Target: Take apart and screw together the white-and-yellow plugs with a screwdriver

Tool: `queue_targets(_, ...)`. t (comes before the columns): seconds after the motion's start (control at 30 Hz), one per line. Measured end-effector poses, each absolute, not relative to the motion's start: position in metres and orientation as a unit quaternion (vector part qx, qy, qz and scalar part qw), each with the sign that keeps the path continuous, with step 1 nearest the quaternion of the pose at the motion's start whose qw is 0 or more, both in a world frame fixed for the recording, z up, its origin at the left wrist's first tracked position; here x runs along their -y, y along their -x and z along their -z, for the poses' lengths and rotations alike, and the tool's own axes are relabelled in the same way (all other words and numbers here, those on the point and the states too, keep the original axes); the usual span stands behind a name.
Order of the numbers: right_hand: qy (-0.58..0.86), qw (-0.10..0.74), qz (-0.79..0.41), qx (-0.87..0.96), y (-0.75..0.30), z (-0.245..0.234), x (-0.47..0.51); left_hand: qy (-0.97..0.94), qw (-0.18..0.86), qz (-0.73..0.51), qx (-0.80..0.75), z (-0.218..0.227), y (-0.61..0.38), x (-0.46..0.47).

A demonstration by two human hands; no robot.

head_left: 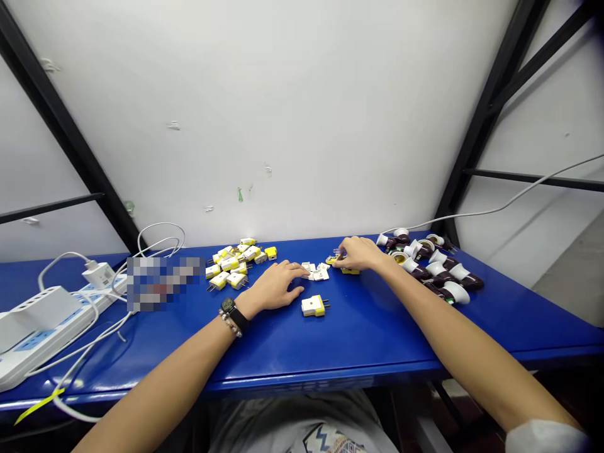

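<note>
Most of the yellow-and-white two-pin plugs (231,264) sat in a loose heap on the blue counter (358,340), w/ just one finished-looking plug (314,306) lying apart near the front edge. So, judging by the layout, only a small share looked handled & the bulk was left. Loose white plug pcs (315,272) lay in a small cluster between the hands. Further right was a big group of lamp sockets (427,264) w/ dark brown bodies & white ends, none touched by either hand.

The right hand (356,253) was at the cluster's right side, fingers (343,257) bunched & pinching a small yellow-and-white part (336,258), though the exact grip was partly hidden. A yellow plug pc (350,271) sat just under that hand. The left hand (276,286) lay flat on the counter, fingers (296,269) extended & loosely together, tips right by the white pcs, holding nothing visible. A wristwatch (228,305) & beaded bracelet (229,323) were on that wrist.

Far left: a white power strip (42,327), a plug-in charger (100,275), white cables (158,236). No brand or writing was legible; one patch of the counter was pixelated out.
</note>
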State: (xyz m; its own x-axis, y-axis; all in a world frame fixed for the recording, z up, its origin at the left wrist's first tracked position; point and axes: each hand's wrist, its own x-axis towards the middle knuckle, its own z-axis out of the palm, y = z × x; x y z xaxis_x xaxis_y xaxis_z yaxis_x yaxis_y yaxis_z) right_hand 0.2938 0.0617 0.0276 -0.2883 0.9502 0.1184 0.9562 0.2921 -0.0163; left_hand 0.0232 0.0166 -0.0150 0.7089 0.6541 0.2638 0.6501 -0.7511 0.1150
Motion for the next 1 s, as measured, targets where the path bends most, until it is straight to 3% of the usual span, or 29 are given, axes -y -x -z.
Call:
queue_targets(0.13,0.613,0.085,0.032,0.785,-0.3,-0.032,-0.064,-0.912,0.015,-0.178,-0.369,0.012,-0.016,-0.017)
queue_targets(0.33,0.645,0.027,0.003,0.764,-0.315,-0.036,-0.067,-0.911,0.033,-0.184,-0.369,0.009,-0.014,-0.015)
queue_targets(0.47,0.64,0.041,-0.025,0.767,-0.317,-0.037,-0.066,-0.91,0.034,-0.187,-0.368,0.007,-0.015,-0.013)
queue_targets(0.6,0.614,0.126,-0.035,0.779,-0.314,-0.041,-0.064,-0.903,0.081,-0.207,-0.367,-0.001,-0.019,-0.004)
queue_targets(0.83,0.51,0.348,-0.037,0.786,-0.288,-0.05,-0.049,-0.926,0.162,-0.157,-0.303,-0.007,-0.038,0.018)
queue_targets(1.0,0.449,0.388,-0.104,0.798,-0.264,-0.048,-0.033,-0.918,0.184,-0.152,-0.317,-0.007,-0.038,0.017)
